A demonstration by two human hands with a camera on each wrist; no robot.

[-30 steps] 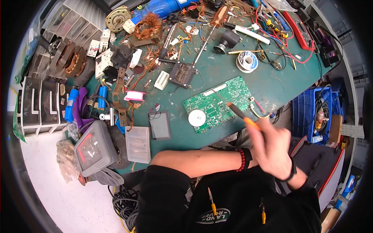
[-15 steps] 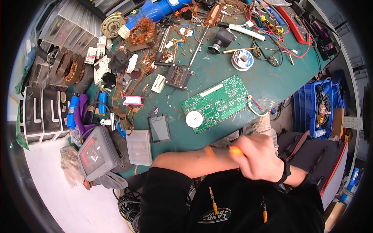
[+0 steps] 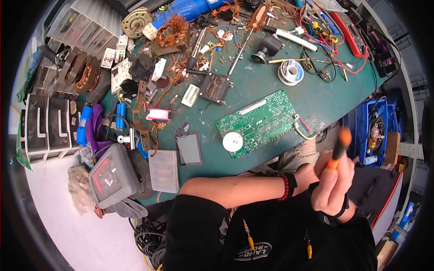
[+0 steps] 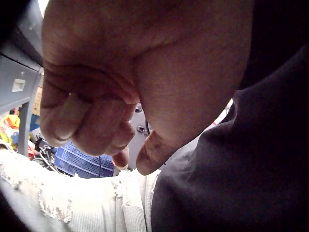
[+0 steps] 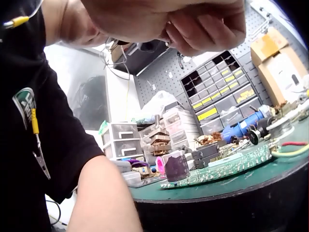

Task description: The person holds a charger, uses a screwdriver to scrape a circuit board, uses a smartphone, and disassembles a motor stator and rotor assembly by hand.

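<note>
My right hand (image 3: 333, 185) grips an orange-and-black tool (image 3: 338, 156) beyond the bench's front edge, its upper end blurred. In the right wrist view the same hand (image 5: 193, 24) has curled fingers; the tool cannot be made out there. My left hand (image 3: 307, 176), with a red bead bracelet at its wrist, lies partly hidden behind the right one. The left wrist view shows that hand (image 4: 130, 87) with loosely bent fingers, holding nothing, above a trousered leg (image 4: 87, 198). A green circuit board (image 3: 266, 119) lies flat on the bench, bearing a white-topped round part (image 3: 232, 141).
A solder spool (image 3: 290, 72), a black square device (image 3: 214, 88) and a framed dark panel (image 3: 189, 149) are on the green bench (image 3: 325, 99). Tangled scrap and wires spread along its back. Grey and clear cases (image 3: 163, 171) stand at left; a blue crate (image 3: 357, 122) is at right.
My right hand has lifted the tool off the board, drawn it back toward my body, then moved right with it, the tool now pointing upward. The board has stayed in place.
</note>
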